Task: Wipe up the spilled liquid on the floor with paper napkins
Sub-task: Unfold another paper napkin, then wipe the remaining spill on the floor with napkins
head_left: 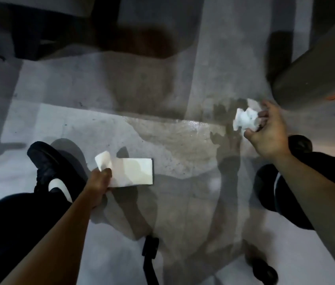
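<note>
Head view: napkins carry no readable writing.

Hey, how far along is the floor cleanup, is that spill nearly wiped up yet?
Partly, it seems. The right hand grips a crumpled napkin, which looks already used. The left hand holds a flat folded napkin beside the spill, apparently not yet wiped with. A broad wet patch still shines on the floor between the hands, so most of the wiping remains.

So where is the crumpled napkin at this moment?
In the head view it is at the right, gripped in the right hand: the crumpled napkin is above the right edge of the wet patch, near the grey bin.
</note>
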A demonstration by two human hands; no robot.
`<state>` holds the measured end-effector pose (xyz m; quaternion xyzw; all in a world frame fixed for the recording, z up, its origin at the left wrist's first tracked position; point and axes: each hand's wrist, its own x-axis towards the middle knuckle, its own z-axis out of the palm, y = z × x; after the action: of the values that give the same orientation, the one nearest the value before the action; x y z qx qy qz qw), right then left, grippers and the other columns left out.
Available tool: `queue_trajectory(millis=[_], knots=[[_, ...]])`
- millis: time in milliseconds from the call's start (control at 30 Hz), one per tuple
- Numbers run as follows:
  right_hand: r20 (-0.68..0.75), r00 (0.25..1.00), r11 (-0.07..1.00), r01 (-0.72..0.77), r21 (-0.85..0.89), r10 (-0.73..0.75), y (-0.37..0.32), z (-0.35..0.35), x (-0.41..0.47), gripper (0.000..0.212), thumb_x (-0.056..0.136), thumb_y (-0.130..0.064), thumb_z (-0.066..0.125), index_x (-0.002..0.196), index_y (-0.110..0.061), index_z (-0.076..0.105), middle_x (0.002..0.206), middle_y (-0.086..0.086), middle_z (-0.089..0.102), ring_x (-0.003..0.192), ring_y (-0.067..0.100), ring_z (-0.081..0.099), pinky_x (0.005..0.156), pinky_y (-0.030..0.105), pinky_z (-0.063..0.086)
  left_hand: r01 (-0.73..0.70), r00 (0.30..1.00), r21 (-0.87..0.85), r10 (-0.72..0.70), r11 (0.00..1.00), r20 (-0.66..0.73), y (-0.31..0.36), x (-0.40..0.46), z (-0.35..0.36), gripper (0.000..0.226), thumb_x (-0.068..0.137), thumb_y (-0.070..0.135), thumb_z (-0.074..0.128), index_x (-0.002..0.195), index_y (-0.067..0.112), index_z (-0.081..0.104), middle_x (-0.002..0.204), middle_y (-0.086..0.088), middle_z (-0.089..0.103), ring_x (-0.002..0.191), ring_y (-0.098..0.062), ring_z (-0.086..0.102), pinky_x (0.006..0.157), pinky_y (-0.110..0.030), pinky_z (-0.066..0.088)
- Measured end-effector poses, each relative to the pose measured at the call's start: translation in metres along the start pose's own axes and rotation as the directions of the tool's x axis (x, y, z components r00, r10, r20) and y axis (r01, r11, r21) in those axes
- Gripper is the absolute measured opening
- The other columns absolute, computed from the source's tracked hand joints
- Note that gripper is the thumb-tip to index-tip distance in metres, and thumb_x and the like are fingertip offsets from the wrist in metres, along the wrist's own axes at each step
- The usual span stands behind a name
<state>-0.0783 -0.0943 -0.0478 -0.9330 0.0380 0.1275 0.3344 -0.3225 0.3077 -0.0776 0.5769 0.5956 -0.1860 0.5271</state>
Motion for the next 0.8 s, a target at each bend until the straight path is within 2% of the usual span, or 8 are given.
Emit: queue_trajectory(millis=[67,200,267,333,400,500,667,800], knots=[[0.027,1.000,0.992,0.001,-0.124,0.003,0.010,0.012,0.002,0.070,0.068,-0.023,0.085,0.131,-0.017,0.055,0.123,0.018,0.055,0.108,0.036,0.060,0.095,0.040,0.051,-0.123,0.985,0.332,0.154,0.935,-0.071,0.001,0.016,-0.001,0.056,0.102,0.019,0.055,0.154,0.013,0.037,0.143,-0.023,0.055,0.121,-0.044,0.056,0.102,-0.053,0.050],[0.176,0.984,0.950,0.035,-0.311,0.021,0.019,0.033,0.004,0.032,0.072,-0.036,0.083,0.083,-0.006,0.074,0.088,0.017,0.071,0.110,0.039,0.060,0.094,0.033,0.043,-0.107,0.950,0.714,0.282,0.692,-0.131,0.033,0.041,0.000,0.081,0.092,0.039,0.061,0.159,0.022,0.020,0.148,-0.026,0.048,0.130,-0.050,0.050,0.102,-0.051,0.047],[0.205,0.976,0.935,0.005,-0.355,0.073,0.028,0.044,0.004,0.037,0.070,-0.047,0.066,0.081,-0.013,0.077,0.084,0.012,0.071,0.117,0.037,0.056,0.098,0.032,0.033,-0.117,0.926,0.802,0.357,0.585,-0.126,0.047,0.045,0.007,0.078,0.089,0.041,0.059,0.156,0.026,0.023,0.154,-0.024,0.037,0.139,-0.049,0.038,0.111,-0.058,0.038],[0.190,0.975,0.930,-0.042,-0.365,0.118,0.045,0.057,0.007,0.052,0.072,-0.055,0.054,0.098,-0.017,0.077,0.104,0.014,0.070,0.131,0.035,0.047,0.103,0.027,0.023,-0.194,0.876,0.858,0.477,0.476,-0.067,0.063,0.040,0.025,0.066,0.091,0.034,0.057,0.152,0.025,0.036,0.158,-0.021,0.030,0.145,-0.046,0.028,0.118,-0.059,0.027],[0.184,0.972,0.916,-0.064,-0.395,0.147,0.055,0.066,0.009,0.056,0.077,-0.053,0.049,0.112,-0.015,0.070,0.122,0.020,0.064,0.135,0.037,0.043,0.111,0.029,0.024,-0.333,0.786,0.871,0.617,0.362,0.045,0.082,0.030,0.052,0.054,0.092,0.033,0.057,0.144,0.021,0.051,0.157,-0.022,0.035,0.144,-0.045,0.029,0.120,-0.056,0.025],[0.177,0.981,0.937,-0.017,-0.350,0.084,0.057,0.080,0.007,0.047,0.086,-0.021,0.051,0.127,0.002,0.056,0.135,0.030,0.050,0.132,0.047,0.042,0.116,0.038,0.028,-0.560,0.679,0.788,0.686,0.257,0.259,0.103,0.022,0.104,0.049,0.089,0.037,0.057,0.133,0.017,0.063,0.143,-0.020,0.054,0.136,-0.044,0.044,0.118,-0.053,0.033],[0.276,0.955,0.913,0.204,-0.353,-0.106,0.050,0.129,-0.022,0.056,0.094,-0.015,0.047,0.144,0.011,0.046,0.151,0.040,0.037,0.140,0.060,0.033,0.115,0.064,0.031,-0.754,0.624,0.558,0.642,0.346,0.445,0.125,-0.002,0.188,0.043,0.091,0.025,0.062,0.133,0.023,0.063,0.128,-0.010,0.065,0.117,-0.030,0.061,0.106,-0.044,0.050],[0.373,0.910,0.916,0.293,-0.276,-0.178,0.045,0.125,-0.048,0.045,0.103,-0.012,0.043,0.147,-0.006,0.049,0.153,0.019,0.040,0.142,0.039,0.039,0.111,0.051,0.042,-0.795,0.585,0.520,0.624,0.312,0.519,0.116,-0.008,0.222,0.041,0.088,0.019,0.059,0.128,0.017,0.065,0.115,-0.011,0.070,0.104,-0.029,0.067,0.097,-0.041,0.056]])
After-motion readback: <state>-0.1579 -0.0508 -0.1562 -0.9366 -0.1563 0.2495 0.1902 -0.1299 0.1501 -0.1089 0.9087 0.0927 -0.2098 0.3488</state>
